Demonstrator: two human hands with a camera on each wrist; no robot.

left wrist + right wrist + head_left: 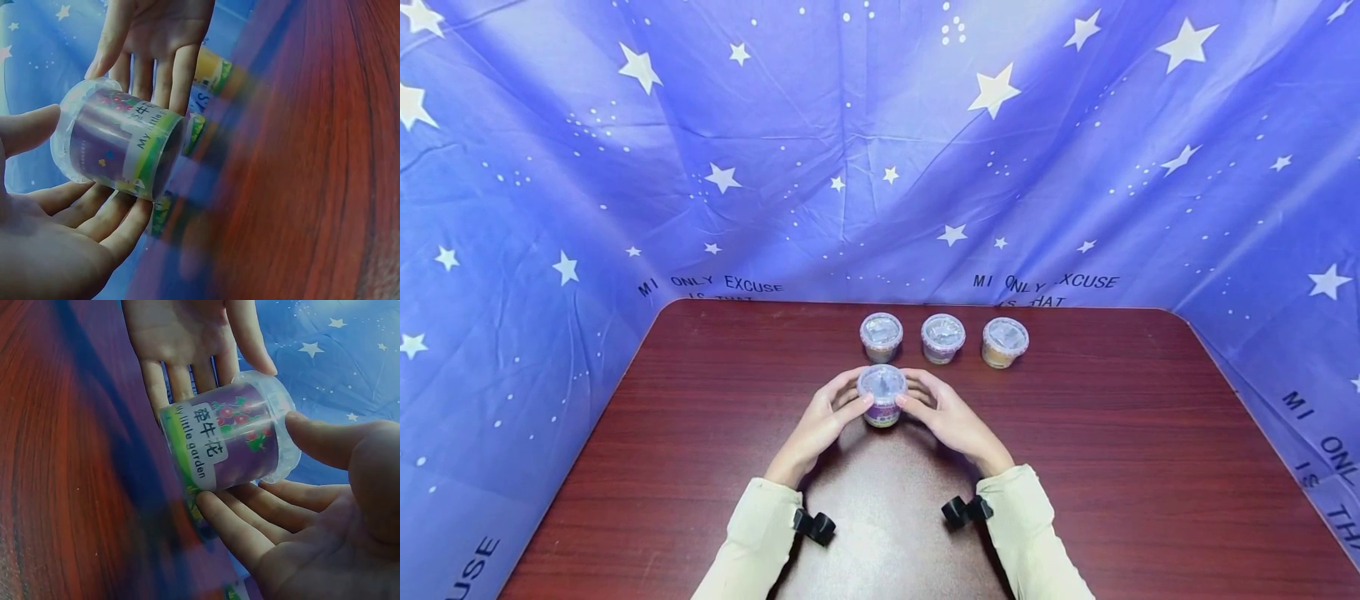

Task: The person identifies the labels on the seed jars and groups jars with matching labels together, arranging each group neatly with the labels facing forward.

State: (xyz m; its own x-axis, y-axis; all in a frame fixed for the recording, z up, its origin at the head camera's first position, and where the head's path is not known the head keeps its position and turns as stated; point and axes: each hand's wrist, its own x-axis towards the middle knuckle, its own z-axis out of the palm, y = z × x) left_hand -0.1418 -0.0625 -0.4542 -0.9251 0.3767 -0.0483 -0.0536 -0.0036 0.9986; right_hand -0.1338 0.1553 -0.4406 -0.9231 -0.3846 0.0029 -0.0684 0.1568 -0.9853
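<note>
Between both hands is a small clear plastic cup (882, 398) with a translucent lid, upright over the middle of the table. My left hand (822, 423) holds its left side, and my right hand (951, 415) holds the right side. In the left wrist view the cup (115, 140) has both thumbs at its lid rim and the other fingers along its far side. A purple label with red flowers and the words "My little garden" shows on the cup (228, 440) in the right wrist view.
Three similar lidded cups stand in a row near the back edge: a left one (881, 335), a middle one (943, 337) and a right one (1005, 342). The reddish-brown wooden table (1120, 450) is enclosed by a blue star-patterned cloth (850, 125).
</note>
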